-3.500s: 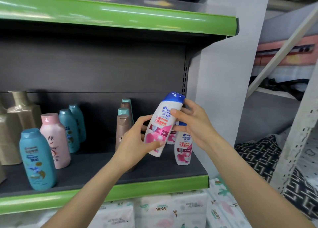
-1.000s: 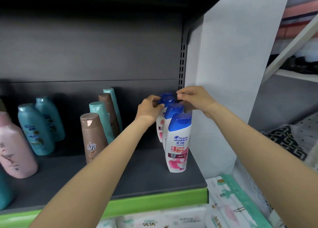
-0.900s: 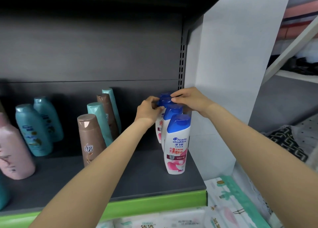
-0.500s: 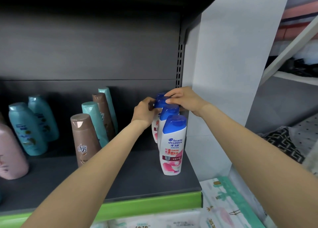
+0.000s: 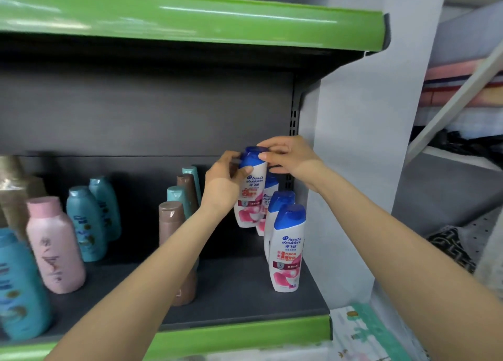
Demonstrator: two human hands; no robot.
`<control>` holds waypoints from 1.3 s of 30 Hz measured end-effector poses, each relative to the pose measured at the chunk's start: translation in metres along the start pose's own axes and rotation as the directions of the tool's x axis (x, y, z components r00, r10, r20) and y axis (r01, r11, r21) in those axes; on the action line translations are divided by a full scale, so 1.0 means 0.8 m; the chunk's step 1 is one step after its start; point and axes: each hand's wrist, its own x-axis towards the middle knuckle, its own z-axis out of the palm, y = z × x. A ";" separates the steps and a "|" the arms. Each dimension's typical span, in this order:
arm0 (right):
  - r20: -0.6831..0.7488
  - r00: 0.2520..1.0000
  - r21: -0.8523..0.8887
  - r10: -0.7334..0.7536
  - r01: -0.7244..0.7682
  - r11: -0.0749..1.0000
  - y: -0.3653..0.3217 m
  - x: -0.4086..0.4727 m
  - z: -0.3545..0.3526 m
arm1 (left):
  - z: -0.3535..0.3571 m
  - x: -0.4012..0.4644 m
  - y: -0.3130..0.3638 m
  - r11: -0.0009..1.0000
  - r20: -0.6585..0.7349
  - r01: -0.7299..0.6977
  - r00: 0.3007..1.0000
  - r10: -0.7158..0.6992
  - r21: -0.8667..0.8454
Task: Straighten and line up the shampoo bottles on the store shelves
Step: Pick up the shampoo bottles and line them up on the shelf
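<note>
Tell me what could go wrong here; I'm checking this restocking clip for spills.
1. The lifted bottle is tilted and off the shelf, held by the left hand at its side and the right hand at its cap; setting it down askew could tip it.
2. Its base hangs close to the row of white bottles; a bump might topple them.

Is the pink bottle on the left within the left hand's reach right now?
Probably not yet: the left hand grips the lifted white bottle. Nothing blocks the way to the pink bottle, but the hand must let go first.
</note>
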 end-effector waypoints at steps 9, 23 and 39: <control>-0.023 0.999 0.188 -0.042 0.046 0.981 -0.027 -0.067 0.036 | -0.058 -0.048 0.023 0.994 0.085 -0.111 0.990 0.112 -0.011; -0.193 0.973 0.324 0.130 -0.062 0.944 -0.020 -0.125 0.071 | -0.098 -0.143 -0.016 0.966 0.372 0.170 0.924 -0.088 -0.195; -0.024 0.989 0.459 0.144 -0.117 0.881 -0.006 -0.156 0.091 | -0.111 -0.155 -0.003 0.879 0.355 0.269 0.926 -0.125 -0.393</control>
